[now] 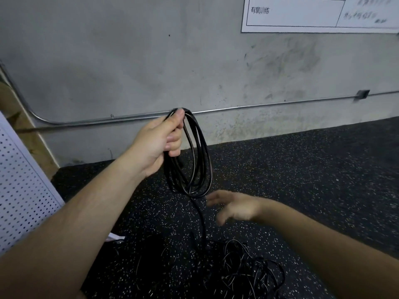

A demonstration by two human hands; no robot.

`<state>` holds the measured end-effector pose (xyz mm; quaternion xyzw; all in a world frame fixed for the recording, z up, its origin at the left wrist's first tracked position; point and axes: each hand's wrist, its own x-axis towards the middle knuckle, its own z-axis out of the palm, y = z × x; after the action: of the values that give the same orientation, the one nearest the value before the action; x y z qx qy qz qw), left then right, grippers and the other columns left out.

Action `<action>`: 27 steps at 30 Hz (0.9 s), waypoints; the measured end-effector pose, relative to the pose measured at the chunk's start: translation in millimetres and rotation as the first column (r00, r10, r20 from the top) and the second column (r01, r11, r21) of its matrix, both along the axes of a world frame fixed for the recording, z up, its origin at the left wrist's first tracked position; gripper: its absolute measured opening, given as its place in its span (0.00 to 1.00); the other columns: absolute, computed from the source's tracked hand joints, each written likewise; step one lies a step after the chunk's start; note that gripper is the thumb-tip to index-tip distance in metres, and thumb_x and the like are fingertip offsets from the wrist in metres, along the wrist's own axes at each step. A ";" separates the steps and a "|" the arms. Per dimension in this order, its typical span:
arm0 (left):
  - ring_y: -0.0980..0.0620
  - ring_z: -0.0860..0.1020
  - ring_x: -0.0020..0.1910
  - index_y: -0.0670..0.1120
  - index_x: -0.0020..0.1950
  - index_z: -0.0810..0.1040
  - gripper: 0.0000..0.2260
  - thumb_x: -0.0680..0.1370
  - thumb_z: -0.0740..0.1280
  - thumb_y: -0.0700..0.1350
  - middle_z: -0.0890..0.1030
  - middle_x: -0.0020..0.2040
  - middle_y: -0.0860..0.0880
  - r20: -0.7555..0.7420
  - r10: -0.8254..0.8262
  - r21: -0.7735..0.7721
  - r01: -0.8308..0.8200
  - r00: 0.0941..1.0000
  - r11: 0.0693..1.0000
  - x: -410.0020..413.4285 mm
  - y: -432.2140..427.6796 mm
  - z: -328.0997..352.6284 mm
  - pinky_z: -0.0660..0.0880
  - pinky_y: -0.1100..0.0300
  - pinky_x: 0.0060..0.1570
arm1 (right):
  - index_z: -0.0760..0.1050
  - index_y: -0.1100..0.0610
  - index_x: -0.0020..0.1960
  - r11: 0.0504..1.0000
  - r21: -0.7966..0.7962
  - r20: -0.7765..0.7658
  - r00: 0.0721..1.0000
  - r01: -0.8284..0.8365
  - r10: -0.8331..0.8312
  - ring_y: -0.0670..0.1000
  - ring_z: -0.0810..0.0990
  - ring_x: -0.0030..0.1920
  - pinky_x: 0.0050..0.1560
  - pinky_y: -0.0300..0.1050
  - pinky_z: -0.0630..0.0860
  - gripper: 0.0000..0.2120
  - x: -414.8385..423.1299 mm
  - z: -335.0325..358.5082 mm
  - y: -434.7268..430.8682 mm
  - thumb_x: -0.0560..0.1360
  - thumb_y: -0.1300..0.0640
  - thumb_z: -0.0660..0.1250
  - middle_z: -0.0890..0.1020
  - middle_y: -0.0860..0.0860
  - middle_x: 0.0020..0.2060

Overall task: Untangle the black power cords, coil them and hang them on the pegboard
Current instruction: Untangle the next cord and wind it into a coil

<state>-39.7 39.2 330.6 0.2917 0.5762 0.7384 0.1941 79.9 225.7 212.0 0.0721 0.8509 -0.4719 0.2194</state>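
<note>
Closest to me, at my feet, a loose tangled heap of thin black power cords lies on the black rubber floor flecked with white. A single black strand rises out of that heap, nearly straight up.

Above the heap my right hand reaches in from the right, palm down. It is blurred, but the fingers look loosely spread and hold nothing. Its fingertips are just beside the bottom of the hanging loops; I cannot tell whether they touch them.

Further out my left hand is raised, fingers and thumb curled tight round the top of a coil of black power cord. Several oval loops hang from my fist, gathered together, clear of the floor. The rising strand joins the coil at its lowest point.

At my left edge a white perforated metal pegboard stands tilted, well apart from the coil, with nothing hung on the part I can see. Behind it is a slanted piece of pale wood.

Beyond the floor stands a scuffed grey concrete wall. A thin silver metal conduit pipe runs along it low down, bending upward at the left and meeting a small grey junction box at the right. High on the right, a white printed chart with black ruled lines is fixed to the wall.
</note>
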 end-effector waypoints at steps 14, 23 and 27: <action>0.58 0.58 0.21 0.48 0.41 0.70 0.14 0.84 0.64 0.52 0.61 0.23 0.56 0.018 0.228 0.078 -0.228 0.974 0.970 -36.1 -62.5 9.5 0.59 0.64 0.23 | 0.77 0.53 0.54 0.974 0.221 0.061 0.997 -0.057 0.045 0.53 0.85 0.45 0.41 0.39 0.80 0.05 -13.8 -39.9 -40.3 0.84 0.56 0.62 0.84 0.49 0.47; 0.57 0.64 0.25 0.52 0.42 0.70 0.12 0.84 0.65 0.52 0.66 0.27 0.58 -0.186 0.345 -0.144 -0.373 0.920 0.917 -41.9 -56.7 -17.5 0.64 0.60 0.31 | 0.77 0.55 0.50 0.973 0.219 -0.403 0.915 0.069 0.026 0.47 0.72 0.27 0.29 0.41 0.67 0.13 -2.1 80.9 -48.6 0.83 0.46 0.62 0.86 0.47 0.34; 0.58 0.66 0.27 0.54 0.47 0.74 0.06 0.84 0.66 0.51 0.68 0.28 0.58 -0.307 0.184 -0.249 -0.265 0.934 0.932 -30.3 -39.5 -28.6 0.67 0.59 0.33 | 0.80 0.57 0.50 0.992 0.104 -0.404 0.914 0.075 -0.027 0.40 0.73 0.26 0.32 0.37 0.68 0.06 -5.8 94.6 -61.4 0.80 0.54 0.69 0.80 0.42 0.28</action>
<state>-69.9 -0.3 302.0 0.2929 0.7282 0.6163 0.0647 74.1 164.4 306.5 0.0086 0.9019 -0.4312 0.0230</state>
